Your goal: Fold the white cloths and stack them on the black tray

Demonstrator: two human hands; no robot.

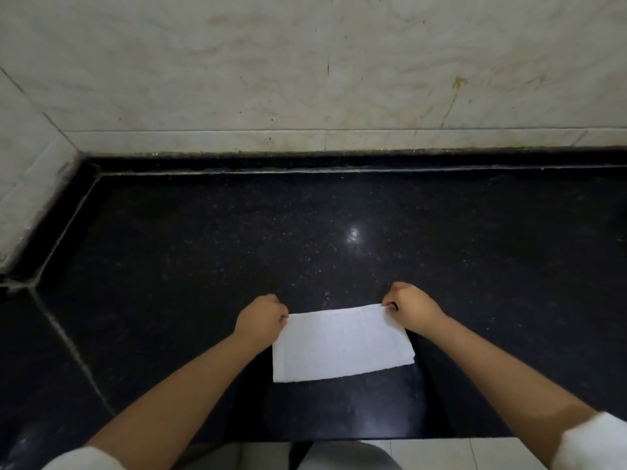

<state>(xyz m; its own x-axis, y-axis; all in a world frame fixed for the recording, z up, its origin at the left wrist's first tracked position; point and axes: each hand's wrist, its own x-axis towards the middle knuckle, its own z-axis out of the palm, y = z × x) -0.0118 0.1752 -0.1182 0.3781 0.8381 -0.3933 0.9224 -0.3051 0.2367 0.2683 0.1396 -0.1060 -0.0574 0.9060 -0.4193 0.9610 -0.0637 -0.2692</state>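
A white cloth (341,344) hangs as a flat rectangle just above the black stone counter, near its front edge. My left hand (261,318) pinches the cloth's upper left corner. My right hand (412,305) pinches the upper right corner. Both hands hold the top edge taut between them, and the lower edge hangs free toward me. No black tray and no other cloth is in view.
The black speckled counter (305,232) reaches back to a cream tiled wall (305,79) and a tiled corner at the left (30,184). A seam (68,340) crosses the counter at the left. Light floor tiles (441,452) show below the front edge.
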